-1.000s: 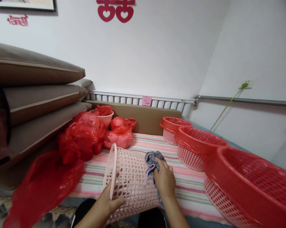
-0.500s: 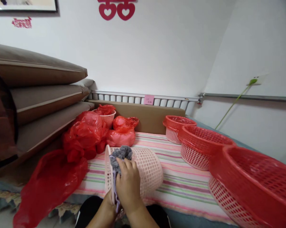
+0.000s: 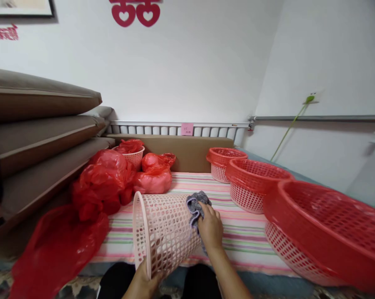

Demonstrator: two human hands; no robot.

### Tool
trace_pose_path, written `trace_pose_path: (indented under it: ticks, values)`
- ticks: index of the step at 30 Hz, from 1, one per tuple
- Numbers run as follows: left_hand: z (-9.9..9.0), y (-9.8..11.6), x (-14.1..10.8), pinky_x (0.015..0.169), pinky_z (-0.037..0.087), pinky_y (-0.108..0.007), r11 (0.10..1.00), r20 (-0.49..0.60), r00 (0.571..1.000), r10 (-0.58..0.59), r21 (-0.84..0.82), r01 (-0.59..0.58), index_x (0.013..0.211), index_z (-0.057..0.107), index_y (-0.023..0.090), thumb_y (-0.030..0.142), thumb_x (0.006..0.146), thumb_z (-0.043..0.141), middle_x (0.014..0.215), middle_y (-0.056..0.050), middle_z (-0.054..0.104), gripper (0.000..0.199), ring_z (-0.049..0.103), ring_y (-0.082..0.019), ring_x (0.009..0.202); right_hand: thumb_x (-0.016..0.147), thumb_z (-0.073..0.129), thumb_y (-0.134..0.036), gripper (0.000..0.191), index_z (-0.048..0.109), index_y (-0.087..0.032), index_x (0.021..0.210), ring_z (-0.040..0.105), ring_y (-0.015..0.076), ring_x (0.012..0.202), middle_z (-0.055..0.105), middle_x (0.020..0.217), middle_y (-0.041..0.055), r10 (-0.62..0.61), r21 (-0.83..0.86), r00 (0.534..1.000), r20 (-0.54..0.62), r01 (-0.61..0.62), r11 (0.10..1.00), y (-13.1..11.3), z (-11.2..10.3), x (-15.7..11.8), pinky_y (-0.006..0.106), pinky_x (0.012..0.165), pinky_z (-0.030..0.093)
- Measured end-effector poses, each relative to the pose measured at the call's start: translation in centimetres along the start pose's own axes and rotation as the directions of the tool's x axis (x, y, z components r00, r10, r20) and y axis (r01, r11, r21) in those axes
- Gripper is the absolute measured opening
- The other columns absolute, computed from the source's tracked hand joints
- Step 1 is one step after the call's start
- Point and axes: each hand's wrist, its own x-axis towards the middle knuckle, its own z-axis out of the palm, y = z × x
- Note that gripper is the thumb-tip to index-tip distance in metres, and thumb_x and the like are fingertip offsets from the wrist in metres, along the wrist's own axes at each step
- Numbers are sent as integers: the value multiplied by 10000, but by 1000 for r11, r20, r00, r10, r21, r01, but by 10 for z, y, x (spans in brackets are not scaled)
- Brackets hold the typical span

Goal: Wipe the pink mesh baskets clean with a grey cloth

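A pale pink perforated plastic basket [image 3: 168, 224] lies tipped on its side in front of me, its rim facing left. My left hand [image 3: 146, 279] grips the rim at its lower edge, the fingers partly hidden behind it. In my right hand [image 3: 210, 226] is a bunched grey cloth [image 3: 197, 204] with a light purple edge, pressed against the basket's side near its base at the right. Under the basket spreads a striped sheet [image 3: 240, 232].
Three pink baskets lined with red bags stand along the right, the nearest basket [image 3: 324, 224] being largest in view. Red plastic bags [image 3: 106, 178] pile up at the left, beside stacked cushions [image 3: 44, 133]. A small bagged basket [image 3: 134, 158] stands behind them.
My right hand has moved the cloth rightward from beside the rim to the basket's base end. The left hand stays on the rim. The view has shifted slightly to the right.
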Motion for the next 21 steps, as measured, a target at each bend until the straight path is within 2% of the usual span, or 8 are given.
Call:
trace_pose_path:
  ticks: [2,5,7,9,13,16,18,21]
  values:
    - [2,11,2,1006,389,-449,998,-11,1000,-26,-66,26,1432,214,193,418,601,805,1236,-182,620,1044,541,-333,1174,773,434,-70,462,572,-196,1196,480,221,995,608,1126,55,9,-6,1000,-11,-9,1000,7,3,-1,308,897,361]
    - [3,31,10,974,406,-476,987,-113,992,-51,-156,33,1455,86,216,370,575,824,1270,-199,588,1159,547,-357,1159,762,426,-53,471,576,-198,1185,470,223,1003,604,1129,54,-8,-5,1000,-22,8,1000,6,4,-7,311,905,353]
    - [3,42,16,959,414,-485,985,-164,985,-51,-169,23,1456,55,230,304,602,800,1338,-207,521,1136,551,-363,1150,756,425,-51,462,580,-184,1170,470,228,1002,604,1126,63,-4,3,1000,-24,4,1000,2,2,-10,318,904,355]
    - [3,48,19,947,423,-489,983,-168,984,-63,-182,32,1455,45,237,245,620,765,1403,-211,440,1102,545,-365,1157,752,430,-60,437,589,-172,1143,476,231,987,611,1107,67,23,28,1000,-14,-22,999,0,-1,-10,320,891,363]
    - [6,44,15,915,450,-481,978,-150,986,-79,-203,47,1448,75,272,243,635,736,1443,-186,393,1048,513,-372,1191,754,456,-114,376,611,-171,1092,486,243,972,622,1077,69,91,108,996,22,-93,990,-14,-6,-5,333,872,380]
    - [8,40,11,928,446,-474,983,-144,987,-77,-177,51,1428,179,268,251,636,740,1416,-167,441,971,493,-369,1212,737,469,-118,381,625,-193,1076,487,238,999,622,1072,63,63,189,997,35,-69,980,-42,-8,-6,333,898,377]
    - [8,38,10,941,440,-476,987,-144,988,-63,-157,40,1401,260,253,271,619,753,1395,-158,470,924,494,-369,1208,718,466,-93,407,632,-222,1067,482,223,1031,617,1070,48,-9,264,999,40,-2,965,-70,-11,-10,322,927,366]
    - [7,37,11,959,430,-480,992,-172,985,-12,-124,-10,1394,279,239,301,601,764,1343,-147,528,931,500,-368,1199,690,463,-55,454,634,-271,1051,474,207,1042,609,1053,20,-117,389,991,58,85,917,-115,-20,-21,313,938,368]
